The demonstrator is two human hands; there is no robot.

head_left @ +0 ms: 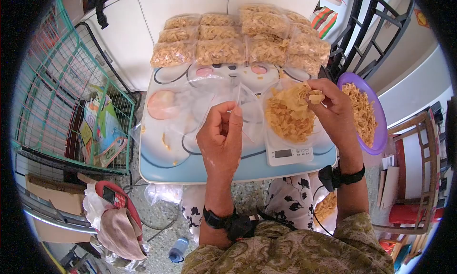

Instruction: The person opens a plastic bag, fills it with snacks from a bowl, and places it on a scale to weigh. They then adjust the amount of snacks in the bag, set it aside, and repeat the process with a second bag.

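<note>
Up close, two hands work over a kitchen scale [288, 155].
Left hand [221, 133] pinches a clear bag [247, 100] by its edge; right hand [333, 107] grips chips [314, 97] above the heap [288, 117] on the scale, whose display is unreadable. Beyond sit a purple bowl [381, 131], then filled bags [223, 50].

Your left hand [221, 136] pinches the edge of a clear bag [250, 112]. Your right hand [333, 113] holds a few chips [315, 97] over the heap [288, 118] on the white scale [288, 154] — a purple bowl [381, 131] sits just beside it. Full bags [221, 50] lie in rows at the far end of the table [190, 170].
</note>
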